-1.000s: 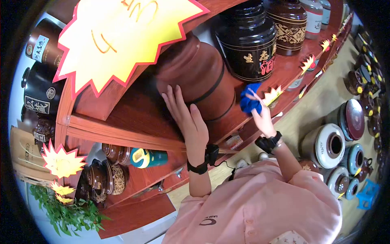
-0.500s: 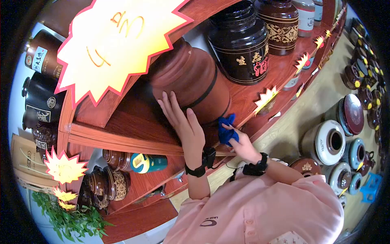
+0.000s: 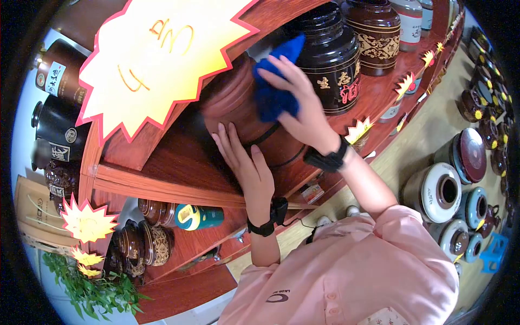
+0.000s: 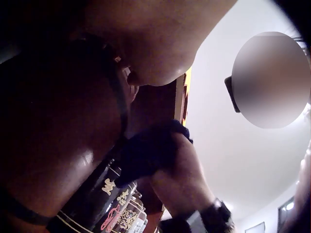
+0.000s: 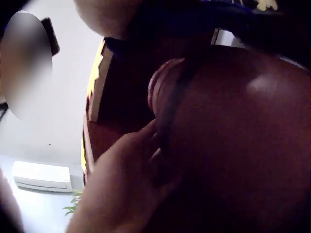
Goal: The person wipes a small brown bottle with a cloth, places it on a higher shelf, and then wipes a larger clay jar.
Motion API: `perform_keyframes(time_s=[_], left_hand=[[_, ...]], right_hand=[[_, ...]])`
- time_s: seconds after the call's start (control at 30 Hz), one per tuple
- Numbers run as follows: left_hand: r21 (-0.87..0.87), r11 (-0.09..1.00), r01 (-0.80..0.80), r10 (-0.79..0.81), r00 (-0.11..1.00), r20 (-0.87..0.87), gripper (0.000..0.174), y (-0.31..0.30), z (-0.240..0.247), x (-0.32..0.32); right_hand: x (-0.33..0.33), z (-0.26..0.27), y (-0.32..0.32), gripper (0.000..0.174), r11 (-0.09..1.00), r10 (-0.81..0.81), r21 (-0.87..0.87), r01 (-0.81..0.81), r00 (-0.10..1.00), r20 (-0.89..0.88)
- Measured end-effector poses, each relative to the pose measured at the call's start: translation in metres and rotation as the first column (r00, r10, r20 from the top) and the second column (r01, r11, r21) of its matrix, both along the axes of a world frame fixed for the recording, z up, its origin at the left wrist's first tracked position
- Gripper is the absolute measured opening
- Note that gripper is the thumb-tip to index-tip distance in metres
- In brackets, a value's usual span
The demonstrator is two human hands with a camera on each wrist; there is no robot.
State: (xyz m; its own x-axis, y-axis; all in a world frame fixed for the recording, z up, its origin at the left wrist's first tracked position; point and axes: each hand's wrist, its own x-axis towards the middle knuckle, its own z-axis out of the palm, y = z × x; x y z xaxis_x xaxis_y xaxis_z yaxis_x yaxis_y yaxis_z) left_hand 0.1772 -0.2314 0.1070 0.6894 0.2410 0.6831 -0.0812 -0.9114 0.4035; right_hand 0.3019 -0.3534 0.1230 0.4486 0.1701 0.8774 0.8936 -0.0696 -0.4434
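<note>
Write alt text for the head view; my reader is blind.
A right hand holds a blue cloth against a brown clay jar on a wooden shelf, while the left hand rests flat on the jar's side. A black jar with gold lettering stands beside it.

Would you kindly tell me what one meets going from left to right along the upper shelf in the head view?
Yellow starburst sign → brown clay jar → blue cloth → black jar with gold characters → brown jar with gold pattern.
</note>
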Motion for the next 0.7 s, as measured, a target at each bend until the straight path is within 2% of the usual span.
perform_keyframes(time_s=[0.13, 0.3, 0.4, 0.6, 0.7], left_hand=[[0.015, 1.000, -0.002, 0.002, 1.000, 0.008, 0.055, 0.000, 0.000, 0.001], [0.026, 1.000, -0.015, 0.015, 1.000, 0.012, 0.054, -0.002, -0.001, 0.001], [0.033, 0.999, -0.026, 0.026, 1.000, 0.009, 0.054, -0.003, 0.000, 0.001], [0.051, 0.998, -0.029, 0.027, 0.999, 0.032, 0.055, -0.004, 0.000, 0.003], [0.049, 0.999, -0.019, 0.018, 1.000, 0.025, 0.055, -0.004, -0.002, 0.001]], right_hand=[[0.011, -0.010, 0.026, 0.075, 0.999, -0.005, 0.052, 0.008, 0.998, -0.061], [0.012, -0.025, 0.021, 0.056, 0.987, 0.089, 0.147, -0.066, 0.983, -0.157], [0.011, -0.032, 0.021, 0.056, 0.978, 0.136, 0.182, -0.098, 0.968, -0.211], [0.011, -0.031, 0.021, 0.060, 0.977, 0.079, 0.212, -0.026, 0.966, -0.246], [0.018, -0.024, 0.024, 0.056, 0.982, 0.002, 0.184, 0.033, 0.982, -0.186]])
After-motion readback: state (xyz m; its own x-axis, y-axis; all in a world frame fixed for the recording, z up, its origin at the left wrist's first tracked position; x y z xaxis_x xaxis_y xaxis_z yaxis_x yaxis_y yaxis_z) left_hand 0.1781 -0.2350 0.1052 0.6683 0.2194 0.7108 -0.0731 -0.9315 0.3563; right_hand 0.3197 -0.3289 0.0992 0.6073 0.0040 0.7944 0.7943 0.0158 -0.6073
